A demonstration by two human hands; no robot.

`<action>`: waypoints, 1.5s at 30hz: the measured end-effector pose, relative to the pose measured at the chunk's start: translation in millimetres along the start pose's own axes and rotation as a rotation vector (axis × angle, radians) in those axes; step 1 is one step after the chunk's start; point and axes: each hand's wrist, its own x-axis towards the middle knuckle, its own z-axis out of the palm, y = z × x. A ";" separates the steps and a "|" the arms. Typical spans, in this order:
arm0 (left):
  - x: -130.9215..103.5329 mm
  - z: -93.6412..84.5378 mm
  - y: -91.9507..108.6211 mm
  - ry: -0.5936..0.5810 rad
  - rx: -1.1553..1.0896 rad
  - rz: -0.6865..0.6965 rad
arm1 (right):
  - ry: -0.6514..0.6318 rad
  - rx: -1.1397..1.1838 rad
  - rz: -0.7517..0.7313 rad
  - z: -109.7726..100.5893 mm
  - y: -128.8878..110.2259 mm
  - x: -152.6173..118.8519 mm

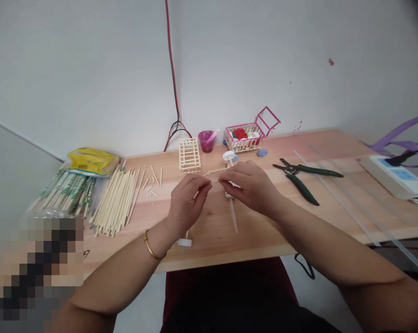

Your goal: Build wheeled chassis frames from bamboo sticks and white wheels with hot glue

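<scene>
My left hand (188,201) is closed in a pinch above the table, its fingertips almost meeting those of my right hand (250,187), which is pinched too. A tiny pale bit shows between the two sets of fingertips, too small to name. Just beyond them lies a thin wooden stick (216,171), its right end by my right fingers. A white round cap on a stick (229,156) stands behind my right hand. Below my left hand, near the front edge, is a white cap (184,242) with a stick. A translucent glue stick (233,217) points toward me.
Left are loose wooden sticks (115,203), cut bits, wrapped chopsticks (59,189) and a yellow packet (93,161). Behind stand a stick frame (190,156), a purple cup (206,142) and a pink-edged stick basket (245,138). Right are green-handled pruners (304,187) and a power strip (398,175).
</scene>
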 end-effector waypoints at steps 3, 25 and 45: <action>-0.3 0.2 -0.8 -0.005 0.007 0.006 | -0.022 0.011 0.007 0.0 0.5 -0.1; -2.4 2.7 -4.0 -0.026 0.016 0.021 | -0.043 0.039 -0.006 0.0 0.4 0.1; -1.6 3.9 -3.7 -0.022 0.032 0.021 | -0.053 0.064 0.037 5.2 -1.8 0.3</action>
